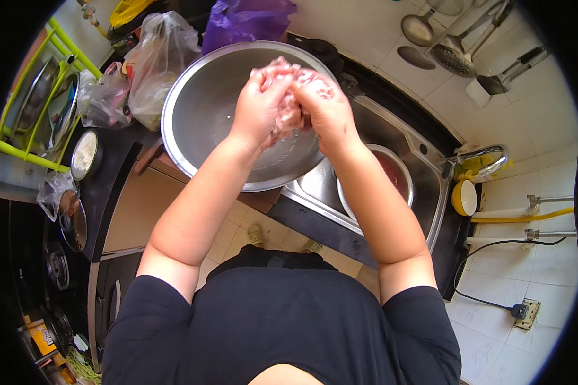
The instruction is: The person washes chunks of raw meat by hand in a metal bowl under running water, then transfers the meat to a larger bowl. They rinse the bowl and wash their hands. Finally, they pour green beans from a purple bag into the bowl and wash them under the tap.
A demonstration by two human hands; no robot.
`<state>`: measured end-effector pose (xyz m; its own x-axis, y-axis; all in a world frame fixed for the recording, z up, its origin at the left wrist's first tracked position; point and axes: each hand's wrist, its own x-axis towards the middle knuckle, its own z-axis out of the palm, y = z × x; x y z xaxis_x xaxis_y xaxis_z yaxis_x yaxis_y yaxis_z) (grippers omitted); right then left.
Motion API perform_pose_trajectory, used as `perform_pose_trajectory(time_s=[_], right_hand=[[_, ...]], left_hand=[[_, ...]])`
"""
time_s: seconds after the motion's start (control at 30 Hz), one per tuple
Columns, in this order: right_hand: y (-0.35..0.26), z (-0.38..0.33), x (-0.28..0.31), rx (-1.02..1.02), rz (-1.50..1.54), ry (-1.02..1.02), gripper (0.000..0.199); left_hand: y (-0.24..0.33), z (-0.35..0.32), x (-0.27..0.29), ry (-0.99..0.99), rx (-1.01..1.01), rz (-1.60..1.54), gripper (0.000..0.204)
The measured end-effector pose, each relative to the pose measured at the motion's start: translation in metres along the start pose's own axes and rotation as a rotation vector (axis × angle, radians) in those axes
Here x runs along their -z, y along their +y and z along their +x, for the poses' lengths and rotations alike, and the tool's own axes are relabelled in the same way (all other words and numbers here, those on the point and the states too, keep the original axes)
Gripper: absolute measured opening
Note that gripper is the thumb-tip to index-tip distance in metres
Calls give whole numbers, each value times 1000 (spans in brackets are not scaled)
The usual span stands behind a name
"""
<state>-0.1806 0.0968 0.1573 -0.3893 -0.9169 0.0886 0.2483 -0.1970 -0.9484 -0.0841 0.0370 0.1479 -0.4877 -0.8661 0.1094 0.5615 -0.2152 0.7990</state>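
Observation:
Above a large metal basin (199, 102), a clump of pale pink raw meat (288, 115) is pressed between my two hands. My left hand (253, 109) wraps round its left side. From the right, my right hand (331, 115) closes on the same clump with the thumb bent inward. Bits of meat bulge out past the fingertips at the top and hang between the palms. Some fingers are hidden behind the meat. A few wet specks show on the basin's inner wall.
To the right, a steel sink (435, 186) holds a metal bowl (410, 186) with reddish contents, partly behind my right forearm. A faucet (488, 160) and yellow bowl (464, 197) stand beyond. Plastic bags (157, 70), a bowl of white stuff (85, 154) and a green rack (29, 154) are left.

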Motion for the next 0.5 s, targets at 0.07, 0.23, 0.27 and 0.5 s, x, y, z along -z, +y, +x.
perform_pose_trajectory(time_s=[0.07, 0.23, 0.27, 0.5], right_hand=[[18, 7, -1, -271, -191, -59, 31], [38, 14, 12, -183, -755, -129, 49], [48, 18, 23, -20, -832, -114, 47], [-14, -16, 80, 55, -491, 98, 26]], left_hand=[[-7, -2, 44, -15, 150, 53, 21], [16, -17, 63, 29, 289, 298, 36], [20, -18, 61, 21, 212, 321, 39], [16, -48, -9, -150, -37, 326, 30]])
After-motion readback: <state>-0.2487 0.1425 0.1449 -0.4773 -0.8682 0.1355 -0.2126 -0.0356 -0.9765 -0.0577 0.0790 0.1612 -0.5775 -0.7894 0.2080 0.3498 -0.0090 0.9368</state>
